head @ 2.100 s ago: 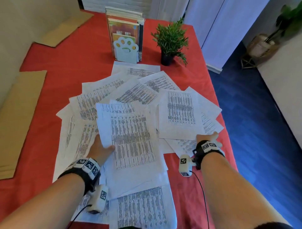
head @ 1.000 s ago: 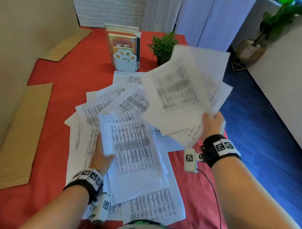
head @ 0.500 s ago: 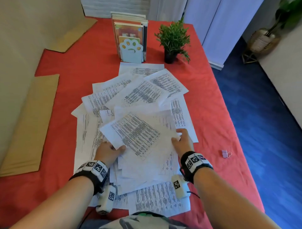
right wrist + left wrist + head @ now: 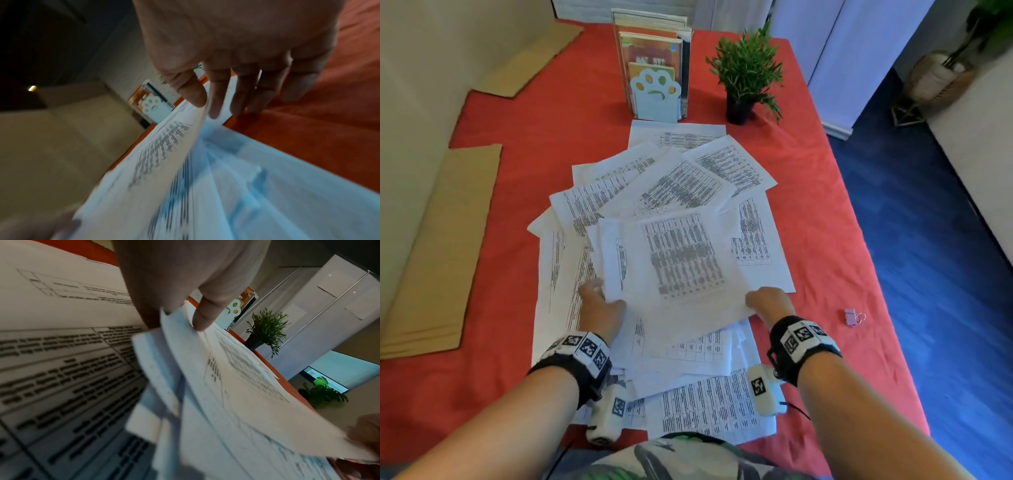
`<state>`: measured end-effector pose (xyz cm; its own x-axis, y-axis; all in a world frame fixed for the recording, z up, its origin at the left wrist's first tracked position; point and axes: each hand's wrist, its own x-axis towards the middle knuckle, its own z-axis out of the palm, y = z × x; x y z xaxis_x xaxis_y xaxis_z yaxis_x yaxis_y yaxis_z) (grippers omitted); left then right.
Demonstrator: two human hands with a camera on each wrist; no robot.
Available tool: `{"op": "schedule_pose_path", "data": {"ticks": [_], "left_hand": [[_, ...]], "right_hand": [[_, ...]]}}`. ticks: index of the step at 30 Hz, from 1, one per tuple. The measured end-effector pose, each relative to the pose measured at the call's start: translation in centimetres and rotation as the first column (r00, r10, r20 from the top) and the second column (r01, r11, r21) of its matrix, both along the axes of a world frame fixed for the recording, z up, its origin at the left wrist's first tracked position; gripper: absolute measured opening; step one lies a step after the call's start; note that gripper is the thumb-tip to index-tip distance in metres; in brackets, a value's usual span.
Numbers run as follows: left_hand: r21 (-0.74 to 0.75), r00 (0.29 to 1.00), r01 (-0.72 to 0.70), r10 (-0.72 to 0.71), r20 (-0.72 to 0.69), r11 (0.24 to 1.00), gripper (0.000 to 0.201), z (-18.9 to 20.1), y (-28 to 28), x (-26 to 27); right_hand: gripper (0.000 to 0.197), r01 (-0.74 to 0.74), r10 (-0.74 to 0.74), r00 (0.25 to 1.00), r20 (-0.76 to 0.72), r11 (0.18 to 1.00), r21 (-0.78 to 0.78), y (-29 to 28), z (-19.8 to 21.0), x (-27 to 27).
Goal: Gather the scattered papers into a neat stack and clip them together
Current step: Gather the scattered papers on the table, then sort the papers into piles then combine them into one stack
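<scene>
Printed white papers (image 4: 681, 192) lie scattered and overlapping on the red table (image 4: 524, 144). A gathered bundle of sheets (image 4: 678, 270) sits on top in the middle. My left hand (image 4: 601, 308) pinches the bundle's near left edge; in the left wrist view the thumb (image 4: 203, 318) lies on top of the sheets (image 4: 246, 386). My right hand (image 4: 768, 303) pinches the near right corner, thumb (image 4: 191, 92) above the sheets (image 4: 168, 146) and fingers beneath. A small pink binder clip (image 4: 854, 317) lies on the cloth, to the right of my right hand.
A book stand with a paw-shaped end (image 4: 655, 92) and a small potted plant (image 4: 746, 75) stand at the back. Cardboard sheets (image 4: 438, 253) lie along the left side. The table's right edge (image 4: 873, 274) drops to a blue floor.
My right hand lifted a batch of sheets from the right, carried it over and laid it on the central pile. The batch has turned straighter; both hands now hold it. The clip lies uncovered.
</scene>
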<state>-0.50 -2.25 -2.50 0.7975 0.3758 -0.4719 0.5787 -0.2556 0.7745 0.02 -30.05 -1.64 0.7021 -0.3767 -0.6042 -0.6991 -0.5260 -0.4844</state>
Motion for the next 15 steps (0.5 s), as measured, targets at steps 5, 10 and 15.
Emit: {"op": "schedule_pose_path", "data": {"ticks": [5, 10, 15], "left_hand": [[0.003, 0.999, 0.042, -0.042, 0.035, 0.999, 0.063, 0.8, -0.6, 0.5], [0.094, 0.974, 0.218, -0.223, 0.043, 0.971, 0.05, 1.8, -0.8, 0.9], [-0.062, 0.952, 0.248, -0.232, 0.198, 0.967, 0.052, 5.0, 0.2, 1.0]], "right_hand": [[0.064, -0.208, 0.21, 0.972, 0.107, 0.978, -0.026, 1.7, -0.6, -0.4], [0.06, -0.363, 0.369, 0.929, 0.037, 0.926, -0.105, 3.1, -0.3, -0.3], [0.093, -0.147, 0.075, 0.974, 0.214, 0.929, 0.339, 2.3, 2.3, 1.3]]}}
